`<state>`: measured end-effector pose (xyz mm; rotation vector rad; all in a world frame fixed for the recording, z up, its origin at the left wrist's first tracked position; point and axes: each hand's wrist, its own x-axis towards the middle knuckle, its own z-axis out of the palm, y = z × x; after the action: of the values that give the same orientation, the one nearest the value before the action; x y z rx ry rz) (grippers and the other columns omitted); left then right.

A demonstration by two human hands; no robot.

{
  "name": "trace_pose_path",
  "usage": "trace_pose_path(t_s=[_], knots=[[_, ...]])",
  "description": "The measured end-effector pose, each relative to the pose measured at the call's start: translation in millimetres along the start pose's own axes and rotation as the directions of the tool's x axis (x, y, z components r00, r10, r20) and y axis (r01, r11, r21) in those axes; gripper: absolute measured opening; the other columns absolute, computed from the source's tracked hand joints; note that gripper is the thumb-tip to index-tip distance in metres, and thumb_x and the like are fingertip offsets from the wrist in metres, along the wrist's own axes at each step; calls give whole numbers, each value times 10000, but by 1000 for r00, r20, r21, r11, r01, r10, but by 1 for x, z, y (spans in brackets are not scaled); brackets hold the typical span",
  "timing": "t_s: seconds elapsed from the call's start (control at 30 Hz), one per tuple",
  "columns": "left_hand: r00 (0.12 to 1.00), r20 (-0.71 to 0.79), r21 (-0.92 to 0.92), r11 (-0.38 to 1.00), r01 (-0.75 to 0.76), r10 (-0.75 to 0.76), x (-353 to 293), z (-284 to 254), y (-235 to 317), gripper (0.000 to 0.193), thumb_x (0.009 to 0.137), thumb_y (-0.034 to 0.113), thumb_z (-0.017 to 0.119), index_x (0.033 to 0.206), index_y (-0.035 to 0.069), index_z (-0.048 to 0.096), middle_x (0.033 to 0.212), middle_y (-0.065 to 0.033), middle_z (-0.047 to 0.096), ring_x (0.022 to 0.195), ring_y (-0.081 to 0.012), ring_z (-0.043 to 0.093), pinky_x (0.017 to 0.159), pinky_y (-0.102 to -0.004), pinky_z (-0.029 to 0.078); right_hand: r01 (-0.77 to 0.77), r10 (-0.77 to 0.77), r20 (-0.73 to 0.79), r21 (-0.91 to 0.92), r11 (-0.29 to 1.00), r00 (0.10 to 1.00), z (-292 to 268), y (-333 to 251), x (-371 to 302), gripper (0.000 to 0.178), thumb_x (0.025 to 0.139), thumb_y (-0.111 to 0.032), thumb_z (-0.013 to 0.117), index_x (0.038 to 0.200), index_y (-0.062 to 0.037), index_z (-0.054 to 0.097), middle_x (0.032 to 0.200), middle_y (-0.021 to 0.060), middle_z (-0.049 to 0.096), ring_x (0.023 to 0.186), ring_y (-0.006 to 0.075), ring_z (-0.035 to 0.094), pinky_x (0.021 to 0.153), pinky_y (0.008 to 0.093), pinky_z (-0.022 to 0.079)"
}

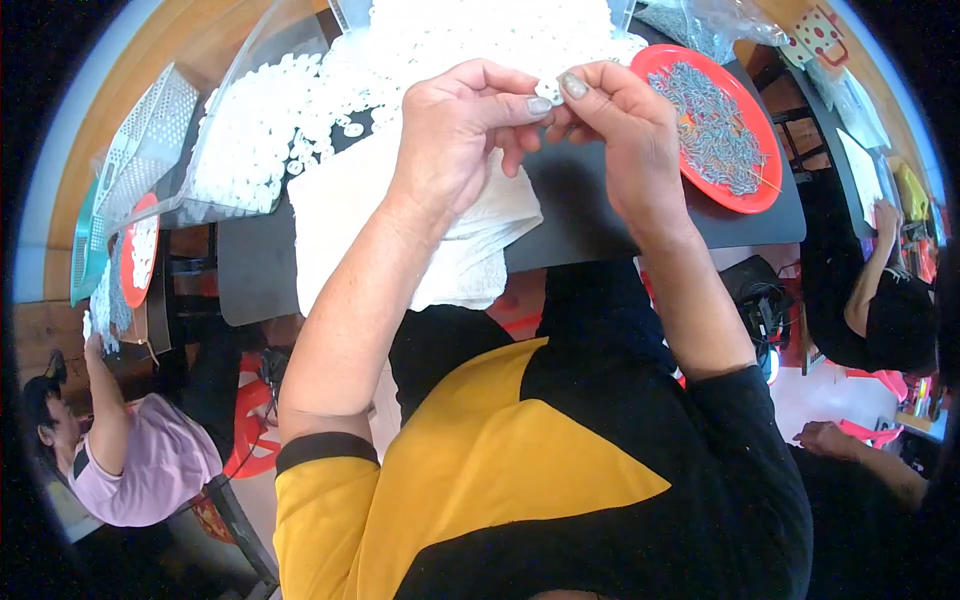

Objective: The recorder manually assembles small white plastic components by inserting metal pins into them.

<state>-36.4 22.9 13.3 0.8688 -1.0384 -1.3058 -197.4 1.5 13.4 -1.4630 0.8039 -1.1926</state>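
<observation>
My left hand (455, 125) and my right hand (630, 125) meet above the dark table, fingertips almost touching. Pinched between their thumbs and fingers is a small white plastic piece (548, 92), mostly covered by the fingers. Whether the right fingers also hold something smaller is hidden. Just right of my right hand lies a red oval plate (765, 190) with many small grey metal screws or pins (705, 120). Beneath my left wrist a white cloth (335, 230) is spread over the table edge. A large heap of similar white plastic pieces (480, 35) rises beyond my hands.
A clear plastic bin (205, 125) at the left holds more white pieces, some spilled beside it. Clear bags (735, 20) lie at the far right. One person (150, 450) sits at the left by a teal basket (88, 245); other people work at the right.
</observation>
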Motion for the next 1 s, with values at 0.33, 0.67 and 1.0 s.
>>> trace_pose_path(t_s=[0.33, 0.67, 1.0], knots=[[994, 17, 4, 995, -103, 103, 0, 2, 2, 181, 826, -5, 646, 1006, -19, 649, 781, -122, 678, 596, -132, 643, 425, -192, 465, -6, 5, 45, 23, 1000, 999, -2, 0, 2, 197, 944, -199, 521, 941, -39, 635, 763, 12, 632, 710, 76, 572, 658, 212, 401], [984, 4, 98, 979, -178, 179, -1, 2, -1, 188, 818, 2, 669, 1005, -10, 655, 782, -99, 682, 643, -115, 659, 437, -181, 465, -16, 13, 40, 84, 996, 999, 1, -4, -7, 183, 939, -171, 536, 963, -17, 632, 784, 34, 632, 704, 100, 582, 649, 213, 403], [873, 78, 438, 771, -463, 481, -7, 6, -4, 170, 776, -8, 721, 932, 39, 671, 799, -52, 682, 702, -102, 657, 619, -207, 544, -55, 42, 123, 104, 993, 992, -8, -6, -6, 198, 941, -192, 536, 927, -17, 628, 767, 30, 618, 677, 109, 586, 618, 214, 408]])
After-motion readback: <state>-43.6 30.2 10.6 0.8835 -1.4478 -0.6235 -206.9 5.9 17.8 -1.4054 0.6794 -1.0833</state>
